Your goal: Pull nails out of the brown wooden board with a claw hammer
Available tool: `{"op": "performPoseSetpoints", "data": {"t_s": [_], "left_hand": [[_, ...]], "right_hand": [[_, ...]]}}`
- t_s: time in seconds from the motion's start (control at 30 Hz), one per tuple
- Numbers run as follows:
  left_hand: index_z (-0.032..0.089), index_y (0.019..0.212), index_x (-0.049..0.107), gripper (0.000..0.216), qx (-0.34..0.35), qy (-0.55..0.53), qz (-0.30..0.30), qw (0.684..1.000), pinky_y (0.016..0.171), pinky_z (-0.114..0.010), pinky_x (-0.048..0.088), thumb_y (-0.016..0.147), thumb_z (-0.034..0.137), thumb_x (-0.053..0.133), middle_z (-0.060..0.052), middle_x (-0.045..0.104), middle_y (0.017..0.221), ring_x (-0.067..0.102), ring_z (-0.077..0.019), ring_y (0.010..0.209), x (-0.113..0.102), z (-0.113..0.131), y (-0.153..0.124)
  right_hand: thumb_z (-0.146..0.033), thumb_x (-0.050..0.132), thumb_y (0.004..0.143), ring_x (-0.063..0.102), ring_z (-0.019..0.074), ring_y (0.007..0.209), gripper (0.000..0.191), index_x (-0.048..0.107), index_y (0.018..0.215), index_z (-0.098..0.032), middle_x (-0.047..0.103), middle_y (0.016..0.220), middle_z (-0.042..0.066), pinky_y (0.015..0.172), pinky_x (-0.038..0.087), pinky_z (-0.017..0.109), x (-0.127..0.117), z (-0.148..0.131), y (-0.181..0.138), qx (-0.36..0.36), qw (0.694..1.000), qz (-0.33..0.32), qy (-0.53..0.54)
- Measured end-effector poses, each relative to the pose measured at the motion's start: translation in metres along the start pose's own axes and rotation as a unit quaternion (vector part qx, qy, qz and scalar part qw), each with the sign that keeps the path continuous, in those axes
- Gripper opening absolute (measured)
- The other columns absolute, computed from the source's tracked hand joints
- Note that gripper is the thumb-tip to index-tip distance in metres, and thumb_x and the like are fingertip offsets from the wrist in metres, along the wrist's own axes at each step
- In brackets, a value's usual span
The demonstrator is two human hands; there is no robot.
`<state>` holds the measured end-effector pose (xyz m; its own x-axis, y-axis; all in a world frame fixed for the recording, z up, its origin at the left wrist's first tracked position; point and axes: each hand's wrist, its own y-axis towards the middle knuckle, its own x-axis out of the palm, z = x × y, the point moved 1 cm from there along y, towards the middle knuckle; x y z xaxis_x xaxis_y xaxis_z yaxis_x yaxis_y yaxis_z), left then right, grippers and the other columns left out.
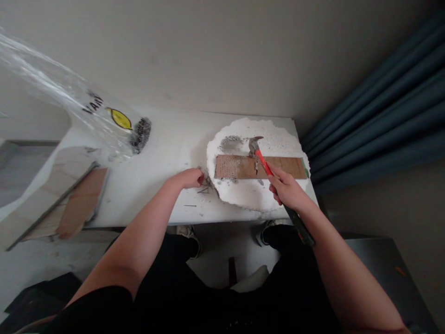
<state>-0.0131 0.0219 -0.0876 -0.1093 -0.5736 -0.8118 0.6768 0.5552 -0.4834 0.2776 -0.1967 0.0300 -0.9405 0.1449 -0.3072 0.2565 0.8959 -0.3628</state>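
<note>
My right hand [287,189] is closed around a hammer [264,163] with a red and black handle. Its metal head rests at the top edge of a brown wooden board [239,167]. The board lies across a round white foam slab [255,192] on the white table [163,153]. My left hand [190,178] is curled shut over a small pile of dark nails [205,185] just left of the foam; what its fingers pinch is hidden.
A clear plastic bag [86,111] with a yellow label lies at the table's left. Wooden boards [74,199] lean off the left edge. Blue curtains [378,120] hang at the right. A loose nail [189,205] lies near the front edge.
</note>
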Motion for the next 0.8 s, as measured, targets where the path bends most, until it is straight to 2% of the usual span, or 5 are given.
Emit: {"op": "performPoseSetpoints", "data": {"t_s": [0.2,0.4,0.5,0.63,0.8], "left_hand": [[0.022,0.076,0.064,0.013,0.019,-0.126,0.084,0.988,0.064,-0.026,0.044,0.063,0.025,0.062,0.000,0.067,0.071,0.062,-0.0175,0.070,-0.029,0.002,-0.010],[0.020,0.080,0.068,0.017,0.118,-0.290,0.168,0.935,0.069,-0.029,0.051,0.074,0.036,0.070,-0.001,0.069,0.074,0.062,-0.0160,0.070,-0.059,0.043,-0.011],[0.020,0.084,0.070,0.019,0.163,-0.340,0.230,0.897,0.076,-0.032,0.055,0.078,0.038,0.073,-0.004,0.072,0.083,0.065,-0.0177,0.077,-0.059,0.070,0.005],[0.019,0.089,0.069,0.013,0.167,-0.353,0.326,0.861,0.079,-0.033,0.056,0.083,0.031,0.071,-0.004,0.073,0.088,0.067,-0.0171,0.079,-0.048,0.103,0.033],[0.019,0.095,0.070,0.013,0.169,-0.361,0.332,0.855,0.080,-0.032,0.057,0.081,0.017,0.069,-0.004,0.074,0.090,0.069,-0.0163,0.080,-0.039,0.124,0.055]], "right_hand": [[-0.037,0.052,0.100,0.037,0.0087,0.038,0.063,0.036,0.161,-0.029,0.043,0.059,-0.008,0.033,0.034,0.020,0.001,0.002,0.002,-0.005,1.000,-0.009,0.008],[-0.036,0.050,0.100,0.039,0.0087,0.039,0.062,0.038,0.160,-0.024,0.043,0.060,-0.008,0.034,0.033,0.019,0.004,-0.001,0.001,-0.018,1.000,-0.019,0.005],[-0.035,0.049,0.101,0.039,0.0086,0.040,0.063,0.037,0.161,-0.025,0.044,0.063,-0.007,0.034,0.032,0.019,0.004,-0.003,0.000,-0.010,1.000,-0.019,0.013],[-0.034,0.048,0.101,0.039,0.0088,0.041,0.062,0.036,0.161,-0.024,0.045,0.065,-0.007,0.037,0.035,0.021,0.003,-0.004,0.000,-0.009,1.000,-0.012,0.002],[-0.036,0.048,0.102,0.039,0.0087,0.042,0.061,0.038,0.161,-0.023,0.045,0.062,-0.007,0.040,0.035,0.020,0.002,0.001,0.002,-0.031,0.999,-0.018,-0.012]]}}
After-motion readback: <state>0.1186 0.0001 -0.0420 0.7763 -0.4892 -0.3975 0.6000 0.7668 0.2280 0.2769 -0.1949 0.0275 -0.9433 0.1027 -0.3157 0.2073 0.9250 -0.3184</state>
